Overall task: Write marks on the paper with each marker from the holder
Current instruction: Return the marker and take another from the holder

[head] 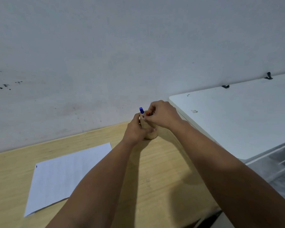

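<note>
Gripping the wooden holder [149,128] at the desk's [163,170] far edge by the wall: left hand [135,130] wrapped around its side, right hand [163,115] pinching the red marker [148,114] at its mouth. Blue marker [141,110] upright inside. Paper [62,175] lies left of holder, nearer the camera.

matt wood table [155,170], smooth paper [64,175], seemingly wooden holder [147,125]

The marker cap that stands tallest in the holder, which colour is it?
Blue cap, seen in the head view.

Scuffed grey wall [105,46], wooden desk [163,162] — white cabinet [237,116]
</note>
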Available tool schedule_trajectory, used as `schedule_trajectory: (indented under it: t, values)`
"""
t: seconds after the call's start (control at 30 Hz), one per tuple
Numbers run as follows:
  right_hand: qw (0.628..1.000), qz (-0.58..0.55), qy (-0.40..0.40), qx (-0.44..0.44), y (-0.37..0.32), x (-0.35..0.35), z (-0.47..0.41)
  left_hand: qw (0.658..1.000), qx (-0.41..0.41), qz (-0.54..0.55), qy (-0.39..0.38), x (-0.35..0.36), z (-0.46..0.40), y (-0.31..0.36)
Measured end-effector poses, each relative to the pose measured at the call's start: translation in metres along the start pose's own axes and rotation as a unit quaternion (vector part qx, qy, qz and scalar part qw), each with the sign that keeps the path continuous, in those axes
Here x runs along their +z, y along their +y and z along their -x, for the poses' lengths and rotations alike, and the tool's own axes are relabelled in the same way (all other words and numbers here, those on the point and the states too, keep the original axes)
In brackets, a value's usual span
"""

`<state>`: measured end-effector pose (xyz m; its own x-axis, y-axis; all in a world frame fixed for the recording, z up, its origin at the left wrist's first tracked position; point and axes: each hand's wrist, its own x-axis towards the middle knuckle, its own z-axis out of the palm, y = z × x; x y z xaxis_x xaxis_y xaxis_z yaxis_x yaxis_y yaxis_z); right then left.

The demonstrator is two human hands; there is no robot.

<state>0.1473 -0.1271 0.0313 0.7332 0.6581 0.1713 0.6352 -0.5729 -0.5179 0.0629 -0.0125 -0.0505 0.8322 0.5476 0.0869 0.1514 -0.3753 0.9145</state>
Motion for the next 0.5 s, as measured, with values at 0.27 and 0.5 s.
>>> schedule_trajectory:
  t: [0.27,0.5]
  values:
    - [0.986,-0.141,0.086,0.018,-0.009,-0.024,-0.002,0.999,-0.020,-0.018,-0.020,-0.008,0.004,0.009]
    - [0.918,-0.355,0.160,-0.075,-0.055,-0.062,0.001,0.994,-0.010,-0.102,0.029,-0.061,0.029,0.041]
